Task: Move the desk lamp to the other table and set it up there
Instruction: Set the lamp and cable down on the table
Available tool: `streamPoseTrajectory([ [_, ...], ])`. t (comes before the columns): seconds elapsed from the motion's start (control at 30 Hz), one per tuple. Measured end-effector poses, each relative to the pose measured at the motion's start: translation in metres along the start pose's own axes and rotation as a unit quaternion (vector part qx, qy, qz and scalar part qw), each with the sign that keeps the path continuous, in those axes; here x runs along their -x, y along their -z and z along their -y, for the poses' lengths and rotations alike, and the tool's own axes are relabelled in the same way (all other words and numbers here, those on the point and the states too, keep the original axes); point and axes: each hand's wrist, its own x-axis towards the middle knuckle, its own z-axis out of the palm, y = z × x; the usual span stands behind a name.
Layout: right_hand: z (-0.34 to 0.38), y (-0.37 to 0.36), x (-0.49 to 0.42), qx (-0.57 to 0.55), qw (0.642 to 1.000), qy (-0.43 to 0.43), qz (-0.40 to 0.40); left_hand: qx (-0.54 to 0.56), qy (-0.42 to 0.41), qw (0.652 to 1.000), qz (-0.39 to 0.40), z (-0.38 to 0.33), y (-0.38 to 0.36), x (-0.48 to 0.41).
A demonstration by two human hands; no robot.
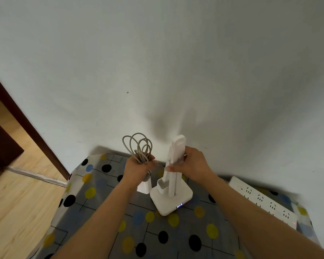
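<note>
A white desk lamp (pixel 173 193), folded upright on its square base, stands on a small table covered with a grey dotted cloth (pixel 148 236). My right hand (pixel 191 165) grips the lamp's folded arm near the top. A small lit display shows on the base's front edge. My left hand (pixel 138 167) holds a coiled grey cable (pixel 138 146) whose loops stick up above my fist. The cable's white power adapter (pixel 144 186) hangs below that hand, just left of the lamp base.
A white power strip (pixel 264 200) with a red light lies on the table's right side against the wall. The white wall (pixel 176 71) is right behind the table. Wooden floor (pixel 17 202) and a dark door frame (pixel 26 124) are to the left.
</note>
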Motion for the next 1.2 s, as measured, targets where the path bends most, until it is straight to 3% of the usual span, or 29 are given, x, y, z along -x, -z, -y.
streamPoseTrajectory([
  [0.2,0.014,-0.006,-0.007,-0.010,0.991,0.014,-0.135,-0.001,0.000,1.000,-0.004,-0.005,0.008,-0.002],
  [0.3,0.020,-0.007,-0.005,0.069,0.981,0.036,-0.179,0.015,-0.008,1.000,0.007,-0.008,0.005,-0.002],
  [0.37,0.028,-0.005,-0.004,0.114,0.981,0.055,-0.145,0.018,-0.004,1.000,0.017,-0.011,0.002,-0.001],
  [0.53,0.036,0.006,-0.007,0.097,0.991,0.040,0.083,0.016,-0.001,1.000,0.022,-0.012,0.000,0.000],
  [0.6,0.034,0.007,-0.009,0.115,0.985,0.038,0.121,0.011,-0.001,1.000,0.018,-0.011,0.000,0.001],
  [0.8,0.037,0.006,-0.013,0.157,0.980,0.100,0.069,0.022,0.020,1.000,0.000,-0.013,0.007,0.001],
  [1.2,0.036,-0.011,-0.027,0.085,0.991,0.090,-0.059,0.031,0.012,0.999,-0.023,-0.007,0.021,-0.003],
])
